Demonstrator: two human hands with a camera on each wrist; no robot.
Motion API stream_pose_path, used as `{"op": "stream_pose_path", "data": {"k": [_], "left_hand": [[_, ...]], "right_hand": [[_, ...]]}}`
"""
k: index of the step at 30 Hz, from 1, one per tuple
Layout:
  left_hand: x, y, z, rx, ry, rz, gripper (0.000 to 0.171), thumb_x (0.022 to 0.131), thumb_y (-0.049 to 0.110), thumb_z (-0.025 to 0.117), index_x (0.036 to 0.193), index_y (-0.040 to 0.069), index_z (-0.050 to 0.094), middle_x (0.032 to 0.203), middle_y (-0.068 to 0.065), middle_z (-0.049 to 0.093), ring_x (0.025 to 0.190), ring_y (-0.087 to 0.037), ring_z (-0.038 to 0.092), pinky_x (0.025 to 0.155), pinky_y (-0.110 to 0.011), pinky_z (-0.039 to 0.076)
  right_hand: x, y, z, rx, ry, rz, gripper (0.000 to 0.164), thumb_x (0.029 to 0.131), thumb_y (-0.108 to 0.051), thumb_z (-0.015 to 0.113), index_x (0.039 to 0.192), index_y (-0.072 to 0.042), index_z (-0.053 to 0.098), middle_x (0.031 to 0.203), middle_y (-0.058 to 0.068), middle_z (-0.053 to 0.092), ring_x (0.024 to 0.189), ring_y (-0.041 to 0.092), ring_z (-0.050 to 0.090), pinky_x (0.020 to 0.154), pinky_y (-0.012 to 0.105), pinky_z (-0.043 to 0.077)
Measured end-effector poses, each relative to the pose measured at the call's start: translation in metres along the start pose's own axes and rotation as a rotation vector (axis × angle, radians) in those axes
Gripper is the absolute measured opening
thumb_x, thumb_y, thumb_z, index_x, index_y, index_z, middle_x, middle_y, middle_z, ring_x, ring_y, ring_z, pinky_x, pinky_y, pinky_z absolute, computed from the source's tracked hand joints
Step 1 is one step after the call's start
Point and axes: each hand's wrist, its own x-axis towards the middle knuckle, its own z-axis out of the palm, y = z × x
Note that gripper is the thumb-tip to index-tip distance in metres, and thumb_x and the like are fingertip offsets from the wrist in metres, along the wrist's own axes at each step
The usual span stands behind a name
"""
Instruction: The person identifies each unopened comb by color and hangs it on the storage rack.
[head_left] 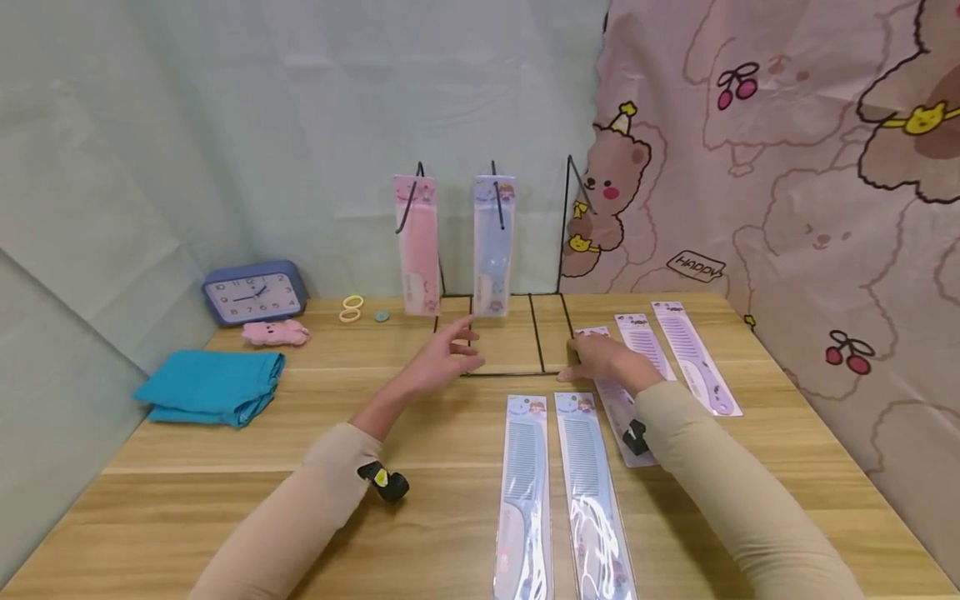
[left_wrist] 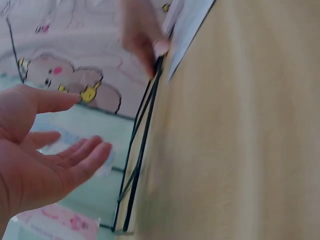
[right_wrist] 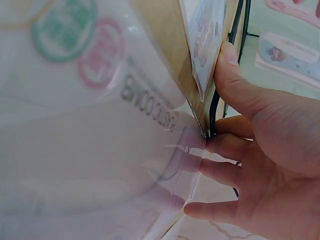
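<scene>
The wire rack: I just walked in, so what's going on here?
A person works at the wire rack. The right hand is at its front right corner, by the purple combs; whether it grips is unclear. The left hand hovers open near the front left. A pink packet and a blue packet hang on two hooks; the third hook is bare. Two blue combs lie nearer the person.
</scene>
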Motion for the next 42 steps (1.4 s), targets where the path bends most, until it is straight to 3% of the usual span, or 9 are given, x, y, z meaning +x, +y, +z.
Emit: {"op": "stream_pose_path", "data": {"k": [7,10,12,17,23,29,33,38,42], "left_hand": [[-0.024,0.011,0.028,0.016,-0.234,-0.140,0.098,0.094,0.022,0.073,0.162,0.015,0.003,0.150,-0.023,0.038,0.123,-0.034,0.055,0.084,-0.040,0.057],[-0.033,0.018,0.039,0.134,-0.289,-0.134,0.102,0.092,0.026,0.075,0.162,0.013,0.001,0.149,-0.022,0.040,0.111,-0.031,0.059,0.079,-0.039,0.057],[-0.038,0.023,0.046,0.279,-0.307,-0.118,0.104,0.091,0.032,0.075,0.162,0.011,0.000,0.155,-0.021,0.036,0.120,-0.032,0.055,0.092,-0.043,0.053],[-0.052,0.034,0.064,0.637,-0.307,-0.118,0.116,0.084,0.057,0.074,0.161,0.006,0.003,0.158,-0.029,0.025,0.134,-0.039,0.046,0.106,-0.047,0.045],[-0.062,0.040,0.089,0.838,-0.266,-0.182,0.138,0.066,0.082,0.070,0.161,0.006,0.004,0.152,-0.036,0.029,0.127,-0.045,0.050,0.089,-0.048,0.055],[-0.062,0.040,0.107,1.014,-0.218,-0.193,0.145,0.056,0.096,0.057,0.162,0.011,0.006,0.141,-0.029,0.043,0.094,-0.028,0.060,0.055,-0.030,0.052],[-0.063,0.042,0.104,1.012,-0.235,-0.183,0.143,0.059,0.089,0.067,0.161,0.009,0.007,0.134,-0.027,0.047,0.085,-0.023,0.057,0.053,-0.029,0.049],[-0.064,0.047,0.088,0.811,-0.265,-0.191,0.131,0.072,0.056,0.085,0.160,0.005,0.004,0.143,-0.036,0.039,0.087,-0.029,0.062,0.066,-0.037,0.056],[-0.065,0.049,0.079,0.691,-0.264,-0.206,0.127,0.075,0.037,0.089,0.160,0.004,0.002,0.151,-0.041,0.026,0.114,-0.045,0.059,0.088,-0.046,0.055]], "right_hand": [[-0.001,0.001,0.001,0.003,0.011,-0.004,0.082,0.092,-0.047,0.069,0.150,0.003,0.039,0.152,0.027,0.039,0.142,0.043,0.033,0.117,0.054,0.027],[-0.001,0.001,0.002,0.014,0.005,-0.002,0.084,0.092,-0.047,0.069,0.151,0.004,0.038,0.154,0.026,0.037,0.143,0.043,0.031,0.117,0.054,0.025],[-0.001,0.000,0.002,0.020,0.002,0.001,0.084,0.092,-0.047,0.069,0.151,0.004,0.038,0.154,0.026,0.036,0.143,0.044,0.031,0.117,0.054,0.025],[-0.002,-0.002,0.004,0.031,-0.005,0.013,0.083,0.092,-0.048,0.069,0.150,0.002,0.039,0.153,0.025,0.038,0.142,0.043,0.032,0.117,0.054,0.026],[-0.002,-0.003,0.004,0.037,-0.010,0.010,0.084,0.092,-0.048,0.068,0.151,0.003,0.038,0.154,0.025,0.036,0.143,0.043,0.031,0.117,0.055,0.025],[-0.002,-0.003,0.004,0.029,0.001,0.014,0.082,0.092,-0.048,0.068,0.150,0.002,0.040,0.154,0.025,0.038,0.142,0.043,0.032,0.116,0.056,0.026],[-0.001,-0.004,0.005,0.031,-0.007,0.012,0.082,0.093,-0.048,0.068,0.151,0.002,0.039,0.154,0.025,0.037,0.143,0.043,0.031,0.117,0.055,0.025],[-0.002,-0.003,0.003,0.024,-0.009,0.000,0.082,0.093,-0.048,0.068,0.151,0.002,0.038,0.155,0.026,0.035,0.143,0.043,0.030,0.117,0.055,0.024],[-0.003,-0.002,0.000,0.026,-0.002,0.000,0.083,0.092,-0.047,0.069,0.151,0.003,0.038,0.155,0.026,0.034,0.143,0.044,0.029,0.117,0.055,0.024]]}}
